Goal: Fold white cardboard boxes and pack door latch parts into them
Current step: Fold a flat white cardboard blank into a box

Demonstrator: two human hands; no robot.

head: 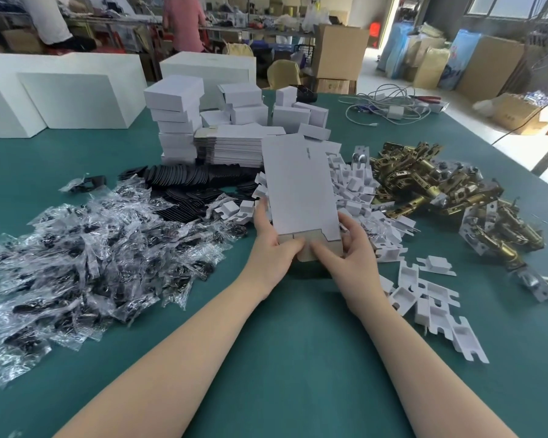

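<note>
Both bare forearms reach forward over the green table (298, 358). The left hand (271, 245) curls round the near left edge of a flat white cardboard box blank (298, 184), thumb pressed on its brown bottom flap. The right hand (348, 251) pinches the blank's near right corner, thumb on the same flap, holding it tilted up between the bagged parts (92, 254) and the brass latch parts (440, 191).

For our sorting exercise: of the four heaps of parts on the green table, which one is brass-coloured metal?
The heap of brass-coloured metal latch bodies, farthest right; the others are clear plastic bags, black plates and white plastic pieces.
</note>
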